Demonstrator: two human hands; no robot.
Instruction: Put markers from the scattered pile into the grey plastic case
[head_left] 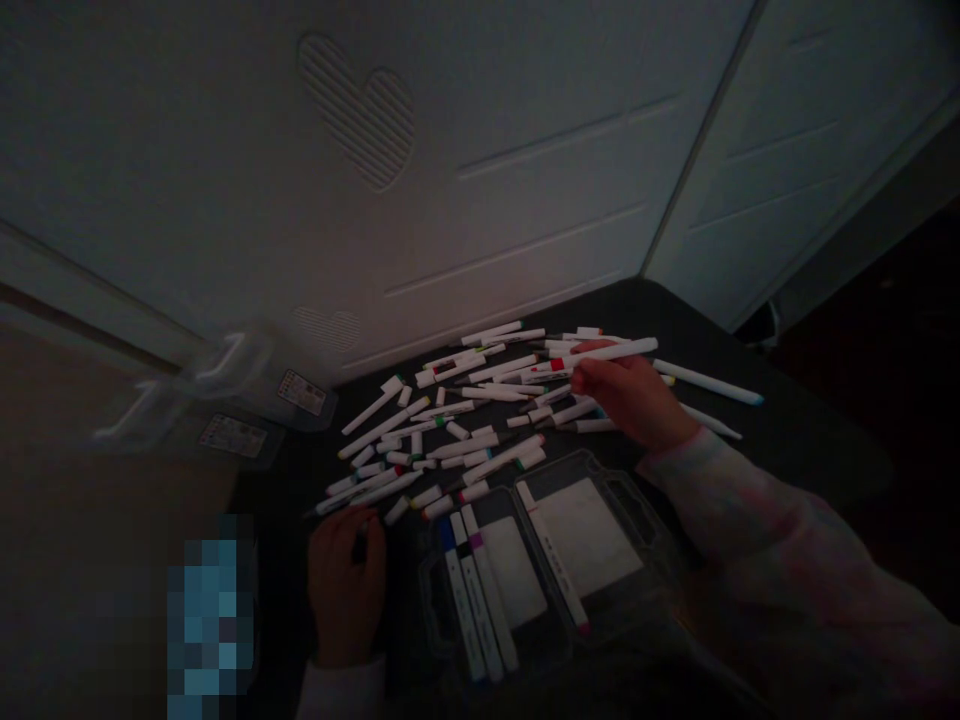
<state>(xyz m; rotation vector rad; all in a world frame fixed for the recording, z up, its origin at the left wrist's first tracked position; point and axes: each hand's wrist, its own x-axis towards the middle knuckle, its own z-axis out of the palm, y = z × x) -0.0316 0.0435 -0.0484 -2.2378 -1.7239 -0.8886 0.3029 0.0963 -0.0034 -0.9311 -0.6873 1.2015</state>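
In the dim light, my right hand [634,395] pinches a white marker [619,351] with a red band, raised a little over the pile. Under and around it lie several loose white markers [480,460] and short caps [457,431] on a dark table. My left hand [347,580] rests at the near left edge of the pile with its fingers curled; whatever they hold, if anything, is hidden. Between the hands, a clear plastic case [431,590] lies open. Three markers [480,590] sit in its left half and one red-tipped marker [555,560] in its right half.
Two clear plastic boxes [259,375] with printed labels stand at the left edge of the table. A white panel [510,130] with a heart relief rises right behind the pile. A pixelated blue patch [214,610] covers something at lower left.
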